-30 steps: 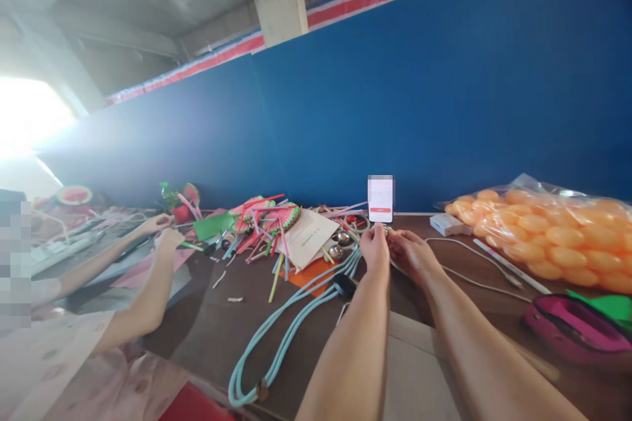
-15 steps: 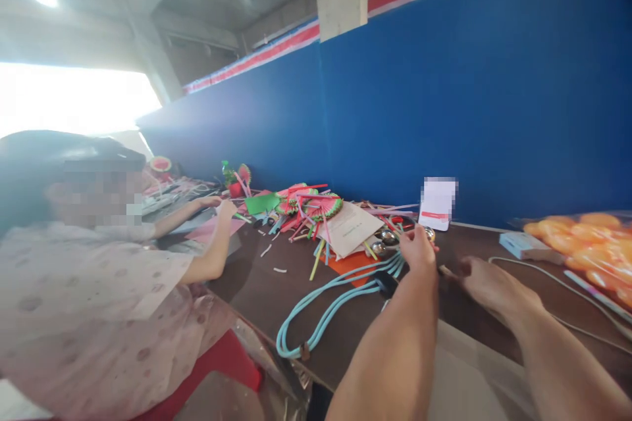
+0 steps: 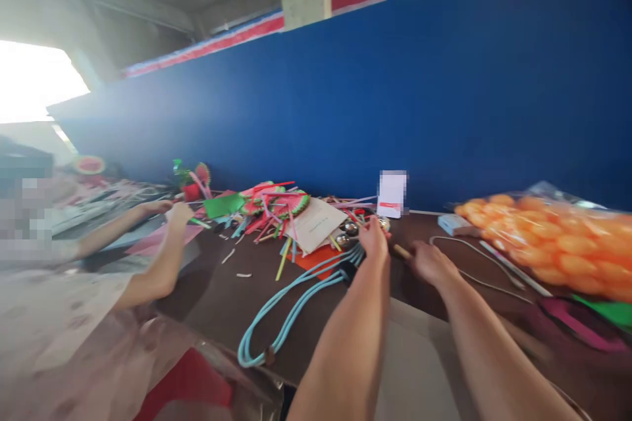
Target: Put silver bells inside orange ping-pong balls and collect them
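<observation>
My left hand is closed over the table, its fingers pinched together; what they hold is too small to make out. Shiny metal balls lie just left of those fingers. Light-blue cords loop across the table and run up beside my left wrist, with a dark clasp on them. To the right, my right hand grips a short tan stick that points toward my left hand. Behind both hands a phone with a lit white screen stands against the blue wall panel.
Watermelon-patterned paper fans, coloured strips and a printed paper are heaped left of centre. At right lie a bag of orange balls, a small white box and a cable. A co-worker's arms reach over pink paper at left.
My view has swung to the right, so everything sits further left. More of the tan stick shows beyond my right fingers. A pink and black item appears at lower right.
</observation>
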`<state>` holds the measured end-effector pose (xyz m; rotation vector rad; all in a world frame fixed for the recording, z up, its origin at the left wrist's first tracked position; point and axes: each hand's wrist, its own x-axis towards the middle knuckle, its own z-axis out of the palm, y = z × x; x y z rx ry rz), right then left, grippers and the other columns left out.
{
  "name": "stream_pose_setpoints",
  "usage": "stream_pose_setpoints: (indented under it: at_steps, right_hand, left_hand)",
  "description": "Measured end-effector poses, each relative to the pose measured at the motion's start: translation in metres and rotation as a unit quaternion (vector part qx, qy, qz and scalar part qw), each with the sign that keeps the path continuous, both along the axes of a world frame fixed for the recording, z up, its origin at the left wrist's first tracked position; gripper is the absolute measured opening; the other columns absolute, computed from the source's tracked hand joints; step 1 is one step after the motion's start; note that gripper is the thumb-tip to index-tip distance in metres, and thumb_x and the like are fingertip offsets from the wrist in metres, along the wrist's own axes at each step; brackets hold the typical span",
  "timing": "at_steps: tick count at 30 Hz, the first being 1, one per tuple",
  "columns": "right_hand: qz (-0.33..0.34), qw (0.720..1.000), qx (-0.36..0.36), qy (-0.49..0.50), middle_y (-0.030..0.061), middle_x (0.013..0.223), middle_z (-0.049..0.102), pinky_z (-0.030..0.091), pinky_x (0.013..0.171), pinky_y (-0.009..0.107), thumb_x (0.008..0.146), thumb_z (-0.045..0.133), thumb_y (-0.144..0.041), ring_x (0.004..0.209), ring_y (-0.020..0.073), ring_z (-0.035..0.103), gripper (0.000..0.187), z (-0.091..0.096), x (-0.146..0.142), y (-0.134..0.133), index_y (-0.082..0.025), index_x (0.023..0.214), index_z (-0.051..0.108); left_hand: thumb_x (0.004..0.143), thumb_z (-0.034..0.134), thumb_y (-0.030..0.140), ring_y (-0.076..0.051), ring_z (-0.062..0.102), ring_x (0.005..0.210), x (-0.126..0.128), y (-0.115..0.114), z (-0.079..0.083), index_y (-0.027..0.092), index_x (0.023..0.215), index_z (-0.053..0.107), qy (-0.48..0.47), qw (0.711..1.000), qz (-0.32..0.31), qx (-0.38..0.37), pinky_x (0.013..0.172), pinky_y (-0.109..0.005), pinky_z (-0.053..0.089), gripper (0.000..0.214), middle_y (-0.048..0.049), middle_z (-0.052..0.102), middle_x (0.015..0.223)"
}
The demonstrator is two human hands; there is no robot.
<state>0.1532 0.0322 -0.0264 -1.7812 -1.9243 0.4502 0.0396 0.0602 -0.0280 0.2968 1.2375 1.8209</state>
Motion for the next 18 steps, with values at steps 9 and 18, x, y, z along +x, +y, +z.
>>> stream_pose_setpoints:
  at_steps: [9, 18]
  right_hand:
    - [-0.068, 0.986, 0.15, 0.003, 0.0128, 0.106, 0.058, 0.043, 0.076, 0.035, 0.084, 0.057, -0.021, 0.096, 0.027, 0.056, 0.026, 0.047, -0.01, -0.027, -0.023, 0.108, 0.066]
    - [-0.044, 0.969, 0.241, 0.046, 0.0077, 0.109, 0.059, 0.041, 0.077, 0.031, 0.085, 0.055, -0.017, 0.1, 0.0236, 0.052, 0.022, 0.047, -0.015, -0.032, -0.023, 0.104, 0.063]
  left_hand:
    - [0.087, 0.058, 0.031, -0.008, 0.049, 0.046, -0.006, -0.001, 0.005, 0.016, 0.07, 0.053, -0.061, 0.998, -0.015, 0.006, 0.053, -0.021, 0.048, 0.024, 0.0018, 0.051, 0.059]
    - [0.088, 0.06, 0.033, -0.009, 0.054, 0.053, -0.003, -0.007, 0.008, 0.017, 0.074, 0.055, -0.071, 0.997, -0.021, 0.014, 0.06, -0.023, 0.052, 0.021, -0.0004, 0.054, 0.064]
